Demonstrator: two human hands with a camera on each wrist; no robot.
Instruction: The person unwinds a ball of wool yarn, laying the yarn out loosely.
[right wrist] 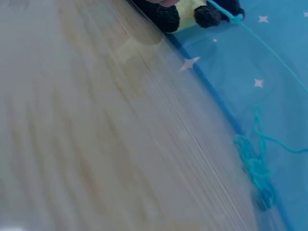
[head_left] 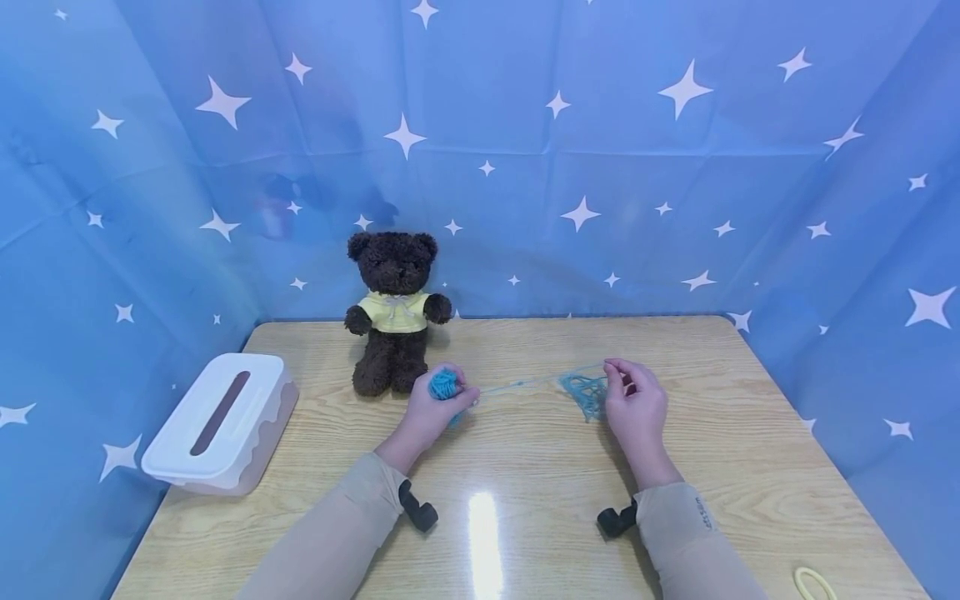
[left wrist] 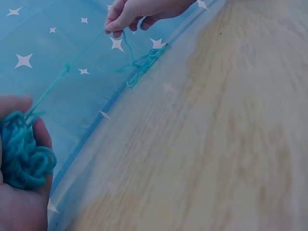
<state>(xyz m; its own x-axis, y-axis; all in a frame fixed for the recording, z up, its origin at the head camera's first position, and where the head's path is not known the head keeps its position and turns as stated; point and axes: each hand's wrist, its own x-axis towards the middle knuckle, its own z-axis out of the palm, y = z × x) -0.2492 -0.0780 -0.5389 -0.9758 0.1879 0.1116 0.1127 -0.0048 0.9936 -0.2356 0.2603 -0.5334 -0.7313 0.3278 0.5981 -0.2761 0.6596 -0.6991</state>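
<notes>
My left hand (head_left: 431, 412) grips a small ball of teal yarn (head_left: 443, 384), seen close up in the left wrist view with loose loops bulging between thumb and fingers. A strand of yarn (head_left: 519, 383) with a small knot stretches from it to my right hand (head_left: 636, 408), where thumb and fingertips pinch it. Beside the right hand lies a loose tangle of the same yarn (head_left: 583, 393) on the table. In the right wrist view that tangle (right wrist: 255, 166) shows at the right, while the right hand itself is out of sight.
A dark brown teddy bear (head_left: 393, 312) in a yellow hoodie stands behind the left hand. At the left is a lidded box (head_left: 217, 421) with a slot in its white top. A pale yellow ring (head_left: 813, 583) lies at the table's (head_left: 750, 467) front right. Behind hangs a blue star-patterned curtain (head_left: 510, 233).
</notes>
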